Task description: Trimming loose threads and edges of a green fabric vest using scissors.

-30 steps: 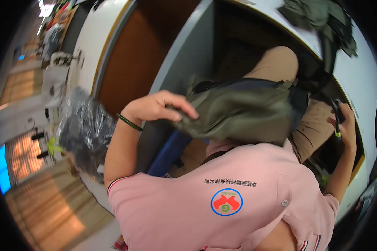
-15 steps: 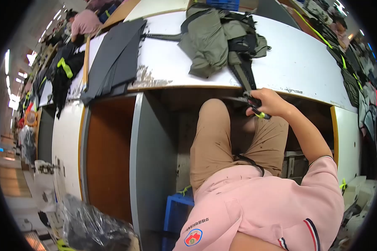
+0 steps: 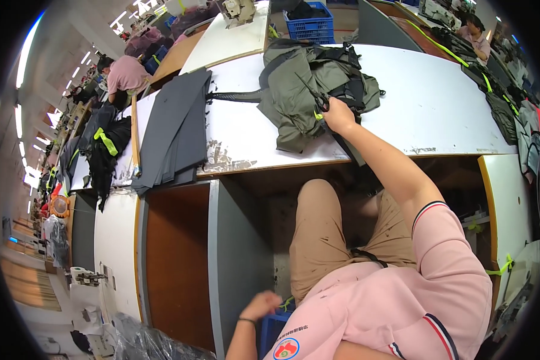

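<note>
My right hand [image 3: 339, 115] is closed round the handles of dark scissors [image 3: 321, 105] with a yellow-green wrap. The blades point up and left over an olive-green and black backpack [image 3: 294, 102], which lies crumpled on the white table. A black strap hangs from the bag over the table's front edge, beneath my right forearm. My left hand [image 3: 261, 305] is low beside my lap, above a blue crate [image 3: 272, 329]. Its fingers are loosely bent, a little blurred, and nothing shows in them.
Dark grey flat sheets [image 3: 177, 123] are stacked left of the backpack, beside a wooden strip [image 3: 135, 135]. A grey upright panel [image 3: 237, 252] stands left of my legs. Farther back are a blue basket [image 3: 309, 25] and a sewing machine [image 3: 239, 11]. Other people sit at far tables.
My right hand has lifted the scissors from the table's front edge up over the backpack. My left hand has come into view at the lower middle. The view has tilted upward.
</note>
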{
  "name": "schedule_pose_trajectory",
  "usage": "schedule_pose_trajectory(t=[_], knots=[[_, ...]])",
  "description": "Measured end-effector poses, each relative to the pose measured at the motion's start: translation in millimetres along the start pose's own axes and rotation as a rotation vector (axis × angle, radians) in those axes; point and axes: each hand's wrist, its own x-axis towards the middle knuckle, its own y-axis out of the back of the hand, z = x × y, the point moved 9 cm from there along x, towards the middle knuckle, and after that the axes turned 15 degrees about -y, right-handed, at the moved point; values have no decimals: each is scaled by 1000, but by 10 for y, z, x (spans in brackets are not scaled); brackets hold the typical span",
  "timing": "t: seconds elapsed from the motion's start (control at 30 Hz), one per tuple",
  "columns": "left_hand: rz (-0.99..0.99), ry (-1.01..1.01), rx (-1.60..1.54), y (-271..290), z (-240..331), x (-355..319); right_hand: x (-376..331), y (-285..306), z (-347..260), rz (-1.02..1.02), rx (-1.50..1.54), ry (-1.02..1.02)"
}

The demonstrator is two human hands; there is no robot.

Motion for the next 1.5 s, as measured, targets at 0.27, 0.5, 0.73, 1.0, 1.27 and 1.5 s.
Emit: schedule_pose_trajectory(t=[0.27,0.5,0.73,1.0,1.27,1.5], knots=[[515,-847,-560,1338,3152,1103,-1376,47,-287,-496,671,196],[24,-459,-763,451,3128,1848,-2791,46,66,-885,828,263],[24,-472,-631,-96,2864,1587,-3373,-64,354,-973,688,353],[648,-1134,107,694,3880,564,-3393,246,353,-903,619,530],[994,-1709,702,985,5007,-1291,-2862,1861,20,-722,775,747],[469,-1879,928,139,5157,-1391,-2307,2888,-282,-70,767,730]])
